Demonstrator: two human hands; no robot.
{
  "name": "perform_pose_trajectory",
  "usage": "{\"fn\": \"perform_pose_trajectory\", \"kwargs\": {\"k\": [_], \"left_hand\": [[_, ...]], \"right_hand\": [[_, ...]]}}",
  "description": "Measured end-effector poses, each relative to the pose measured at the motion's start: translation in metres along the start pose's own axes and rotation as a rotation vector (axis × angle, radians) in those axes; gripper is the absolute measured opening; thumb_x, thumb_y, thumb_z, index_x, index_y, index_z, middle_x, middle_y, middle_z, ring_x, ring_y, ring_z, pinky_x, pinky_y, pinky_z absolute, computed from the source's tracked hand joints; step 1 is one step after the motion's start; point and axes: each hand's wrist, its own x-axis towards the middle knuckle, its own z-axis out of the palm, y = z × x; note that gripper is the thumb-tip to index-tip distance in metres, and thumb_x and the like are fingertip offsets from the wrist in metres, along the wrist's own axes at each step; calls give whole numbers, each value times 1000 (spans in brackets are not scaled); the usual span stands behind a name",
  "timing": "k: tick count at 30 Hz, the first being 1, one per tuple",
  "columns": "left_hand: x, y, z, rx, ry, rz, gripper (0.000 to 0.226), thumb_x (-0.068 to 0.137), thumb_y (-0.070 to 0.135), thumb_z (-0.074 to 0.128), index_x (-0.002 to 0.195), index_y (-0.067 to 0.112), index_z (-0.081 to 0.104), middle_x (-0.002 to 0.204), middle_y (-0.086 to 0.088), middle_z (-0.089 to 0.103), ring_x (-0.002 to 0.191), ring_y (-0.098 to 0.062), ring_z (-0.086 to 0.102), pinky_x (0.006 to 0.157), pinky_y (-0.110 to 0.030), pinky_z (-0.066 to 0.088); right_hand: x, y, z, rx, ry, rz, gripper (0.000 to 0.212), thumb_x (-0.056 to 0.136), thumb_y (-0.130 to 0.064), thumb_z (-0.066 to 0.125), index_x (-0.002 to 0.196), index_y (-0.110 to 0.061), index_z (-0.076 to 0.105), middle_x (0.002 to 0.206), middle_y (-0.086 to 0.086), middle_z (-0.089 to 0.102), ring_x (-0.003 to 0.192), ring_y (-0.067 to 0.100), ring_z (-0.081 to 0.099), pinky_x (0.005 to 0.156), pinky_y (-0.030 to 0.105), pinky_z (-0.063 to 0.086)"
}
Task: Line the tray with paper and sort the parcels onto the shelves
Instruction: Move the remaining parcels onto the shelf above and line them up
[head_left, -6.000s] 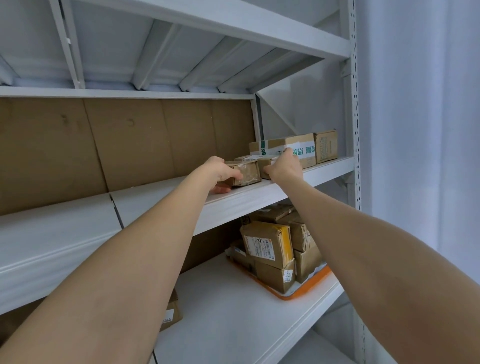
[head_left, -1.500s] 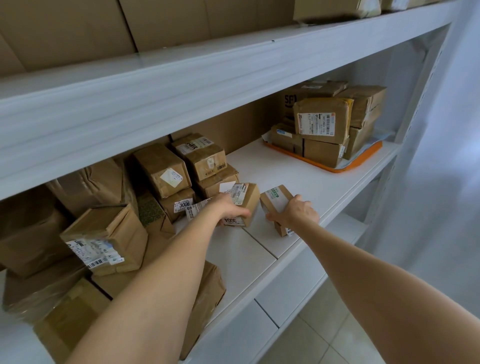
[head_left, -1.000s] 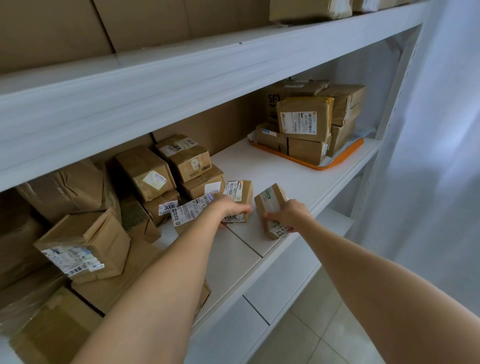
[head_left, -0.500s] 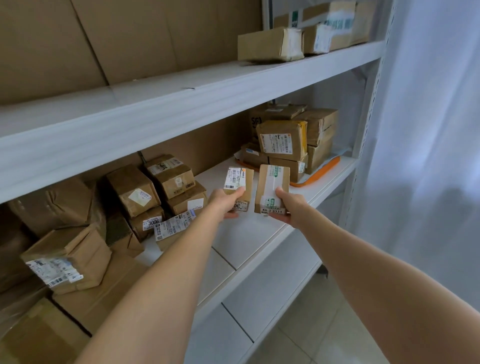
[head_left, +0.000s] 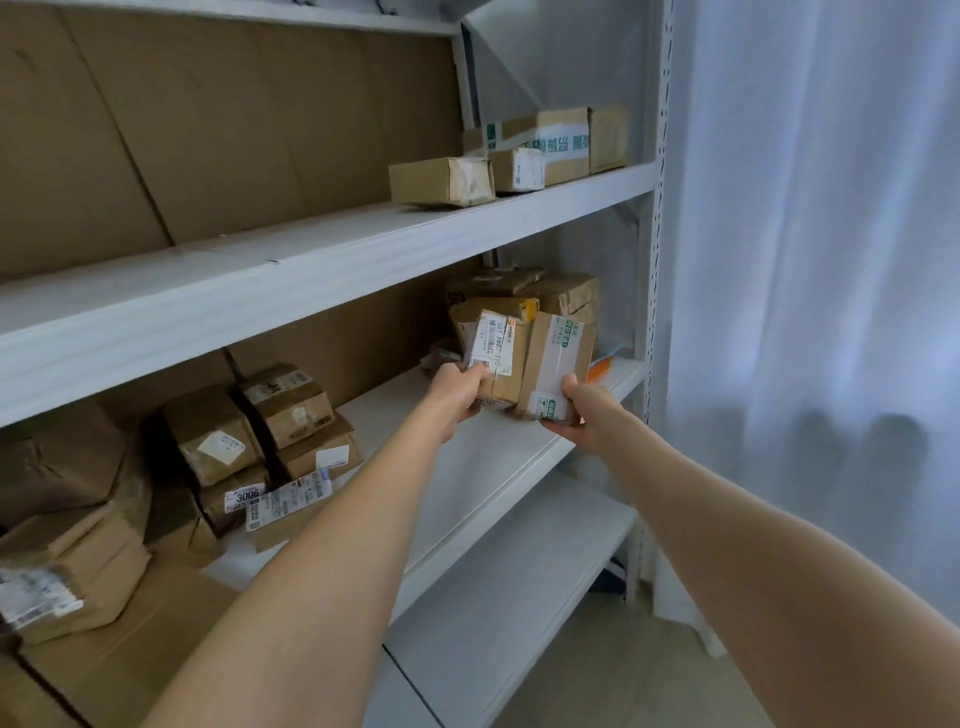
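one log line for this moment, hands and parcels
left hand grips barcode-label parcel | right hand grips green-label parcel | parcels upright, side by side, over middle shelf

Parcel storeroom: white metal shelving (head_left: 363, 249) stacked with labelled cardboard parcels (head_left: 291, 405).

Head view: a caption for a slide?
Left hand holds a labelled parcel, right hand a taped parcel, before the shelves.

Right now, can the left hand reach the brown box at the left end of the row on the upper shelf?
Probably yes: the brown box sits near the open front of the upper shelf, nothing before it. But the left hand grips a labelled parcel, so it could not take the box.
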Motion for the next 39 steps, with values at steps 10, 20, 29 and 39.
{"fn": "perform_pose_trajectory", "kwargs": {"k": [10, 20, 29, 39], "left_hand": [[-13, 63, 37, 180, 73, 279, 47, 85, 21, 66, 129, 15, 51, 121, -3, 59, 93, -10, 57, 78, -26, 52], [-31, 147, 30, 164, 195, 416, 47, 79, 29, 68, 123, 19, 54, 118, -1, 62, 107, -19, 58, 94, -41, 51], [-34, 209, -7, 109, 342, 519, 43, 85, 27, 66, 123, 11, 56, 118, -3, 63, 101, -17, 62, 86, -37, 56], [-15, 260, -47, -12, 388, 550, 63, 86, 28, 68, 140, 26, 36, 129, -4, 55, 92, -20, 66, 58, -28, 59]], "right_hand": [[-8, -67, -36, 77, -37, -234, 19, 101, -21, 48, 120, -16, 51, 115, 12, 63, 101, 28, 63, 89, 49, 55], [-32, -136, -15, 264, -134, -428, 28, 96, -24, 58, 121, -20, 44, 107, 9, 62, 92, 24, 66, 76, 47, 60], [-53, -197, 39, 325, -360, -500, 56, 87, -6, 60, 135, -30, 43, 112, 8, 52, 100, 30, 58, 89, 47, 56], [-41, -261, 81, 227, -185, -610, 42, 85, -26, 74, 118, -16, 50, 111, 12, 64, 98, 25, 67, 71, 30, 61]]}}
